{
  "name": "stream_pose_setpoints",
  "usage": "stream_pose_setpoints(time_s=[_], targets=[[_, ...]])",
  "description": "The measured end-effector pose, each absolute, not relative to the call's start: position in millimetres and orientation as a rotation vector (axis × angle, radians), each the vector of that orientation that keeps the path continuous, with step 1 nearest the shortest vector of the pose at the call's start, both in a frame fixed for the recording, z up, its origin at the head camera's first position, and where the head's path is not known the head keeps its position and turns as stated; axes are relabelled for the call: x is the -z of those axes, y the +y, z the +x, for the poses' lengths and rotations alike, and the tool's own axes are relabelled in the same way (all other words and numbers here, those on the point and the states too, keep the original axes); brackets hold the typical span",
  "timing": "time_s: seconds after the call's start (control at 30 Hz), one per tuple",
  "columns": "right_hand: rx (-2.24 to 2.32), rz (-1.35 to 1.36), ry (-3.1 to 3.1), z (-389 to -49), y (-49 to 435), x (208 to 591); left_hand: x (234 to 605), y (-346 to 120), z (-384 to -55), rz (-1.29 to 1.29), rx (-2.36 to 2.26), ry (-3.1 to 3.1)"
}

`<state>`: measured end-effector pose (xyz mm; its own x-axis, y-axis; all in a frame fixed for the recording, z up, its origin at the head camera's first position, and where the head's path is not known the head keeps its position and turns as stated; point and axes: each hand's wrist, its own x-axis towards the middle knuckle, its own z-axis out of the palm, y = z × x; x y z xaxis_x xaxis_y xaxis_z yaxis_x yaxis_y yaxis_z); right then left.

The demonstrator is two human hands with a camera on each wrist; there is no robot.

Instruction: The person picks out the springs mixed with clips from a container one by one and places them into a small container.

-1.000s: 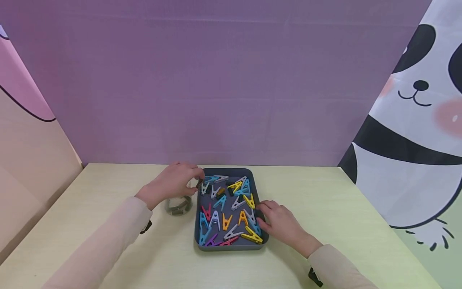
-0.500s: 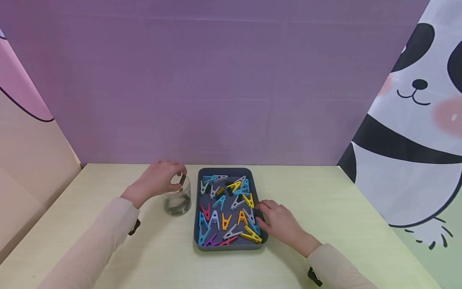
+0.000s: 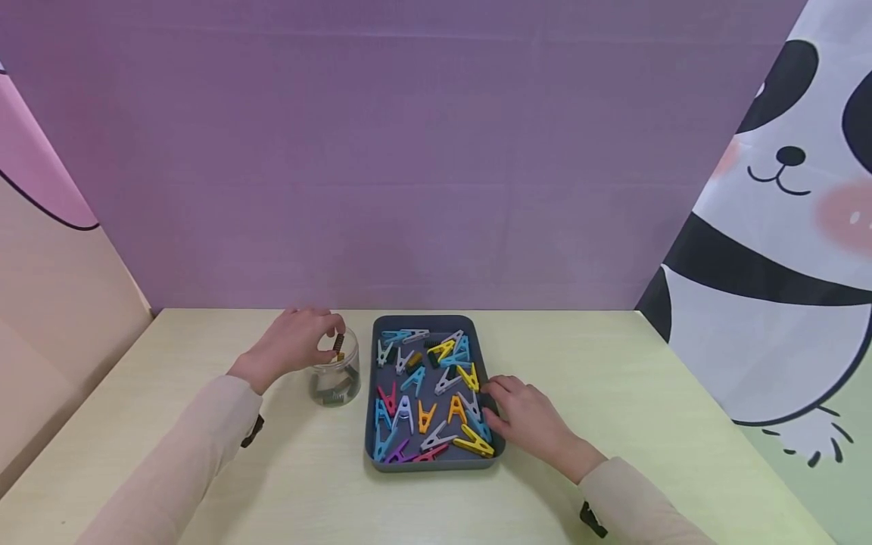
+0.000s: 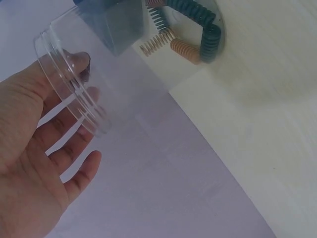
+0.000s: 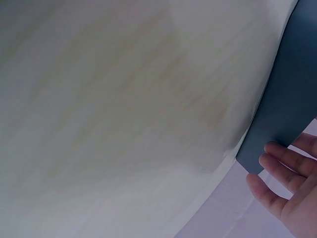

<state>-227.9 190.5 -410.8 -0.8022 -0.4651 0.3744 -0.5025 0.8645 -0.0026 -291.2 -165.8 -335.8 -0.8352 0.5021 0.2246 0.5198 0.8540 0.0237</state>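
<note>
Between thumb and forefinger my left hand (image 3: pixel 293 342) pinches a small dark coil spring (image 3: pixel 338 342), held at the mouth of a clear jar (image 3: pixel 334 384). In the left wrist view the thumb shows through the jar's threaded rim (image 4: pixel 69 82), and the other fingers spread loosely outside it. Several coil springs (image 4: pixel 210 39), green and copper-coloured, lie at the jar's bottom. My right hand (image 3: pixel 524 412) rests at the right side of a dark grey tray (image 3: pixel 436 466); in the right wrist view relaxed fingertips touch its outer wall (image 5: pixel 282 94).
Inside the tray lie many coloured clips (image 3: pixel 425 416), with a brown spring (image 3: pixel 414 360) and some dark springs among them near the far end. The jar stands just left of the tray on a pale wooden table (image 3: pixel 286 484). A purple backdrop (image 3: pixel 422 166) rises behind.
My left hand has moved left from the tray's left edge to the jar, carrying the dark spring, then lowered it slightly at the mouth. The right hand stays at the tray.
</note>
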Motion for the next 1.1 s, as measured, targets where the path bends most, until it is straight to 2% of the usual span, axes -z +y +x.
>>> stream_pose_setpoints(time_s=[1.1], targets=[[-0.149, 0.703, -2.706, -227.8, 190.9, 409.7, 329.3, -159.6, -288.0, -0.771, 0.172, -2.774]])
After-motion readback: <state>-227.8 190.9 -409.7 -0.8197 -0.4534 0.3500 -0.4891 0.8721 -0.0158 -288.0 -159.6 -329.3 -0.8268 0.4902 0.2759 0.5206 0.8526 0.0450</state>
